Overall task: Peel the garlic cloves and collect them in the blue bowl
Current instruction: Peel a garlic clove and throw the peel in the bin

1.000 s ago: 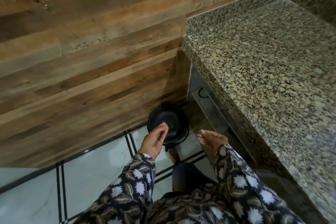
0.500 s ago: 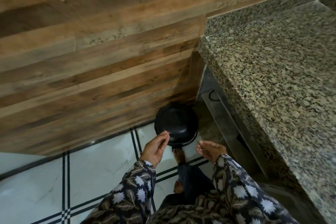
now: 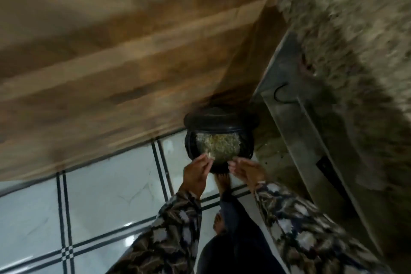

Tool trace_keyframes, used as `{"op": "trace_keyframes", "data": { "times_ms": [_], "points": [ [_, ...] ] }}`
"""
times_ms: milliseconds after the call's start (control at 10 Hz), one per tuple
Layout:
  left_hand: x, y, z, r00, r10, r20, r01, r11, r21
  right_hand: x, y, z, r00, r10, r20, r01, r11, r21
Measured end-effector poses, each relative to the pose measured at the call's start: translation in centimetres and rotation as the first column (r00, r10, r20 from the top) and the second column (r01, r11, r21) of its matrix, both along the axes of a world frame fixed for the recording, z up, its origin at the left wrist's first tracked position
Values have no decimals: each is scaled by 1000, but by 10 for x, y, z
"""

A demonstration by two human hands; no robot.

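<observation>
Standing against a brown wood-plank wall (image 3: 111, 62), a round black plastic bin (image 3: 222, 128) gapes open, yellowish scraps inside. At its near rim the left hand (image 3: 195, 173) pinches a pale scrap of garlic skin (image 3: 209, 156); the right hand (image 3: 246, 171), alongside, keeps blurred fingers straight, together.

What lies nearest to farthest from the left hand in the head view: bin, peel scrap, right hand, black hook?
1. The peel scrap, pinched in the left hand's fingertips.
2. The right hand, just to its right, and the bin, open below: too close to call.
3. The black hook, up right on the metal panel.
</observation>
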State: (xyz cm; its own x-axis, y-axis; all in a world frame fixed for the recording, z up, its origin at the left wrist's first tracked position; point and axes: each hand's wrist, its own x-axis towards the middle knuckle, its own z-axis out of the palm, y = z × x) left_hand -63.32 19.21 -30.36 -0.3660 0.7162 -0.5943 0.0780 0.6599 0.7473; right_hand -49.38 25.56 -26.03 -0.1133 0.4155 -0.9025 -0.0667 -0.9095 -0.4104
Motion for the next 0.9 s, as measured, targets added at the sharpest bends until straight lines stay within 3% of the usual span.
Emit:
{"op": "trace_keyframes", "data": {
  "times_ms": [100, 300, 400, 500, 800, 900],
  "points": [
    [-1, 25, -41, 856, 404, 323, -367, 914, -173, -18, 16, -55, 997, 64, 47, -64, 998, -11],
    [2, 37, -74, 973, 211, -90, -226, 950, -217, -29, 29, -105, 972, 170, 162, -169, 985, -24],
    [3, 43, -79, 933, 343, -107, -357, 919, -165, -34, 36, -110, 970, 167, 177, -166, 986, -23],
    [4, 52, -86, 897, 441, 7, -423, 866, -268, -38, 39, -110, 968, 161, 190, -160, 987, -18],
    [-2, 53, -96, 807, 590, 25, -551, 767, -330, -40, 42, -109, 973, 141, 182, -148, 989, 23],
    [3, 56, -84, 859, 509, 53, -479, 837, -264, -39, 40, -106, 975, 170, 140, -185, 977, 102]
  ]
}}
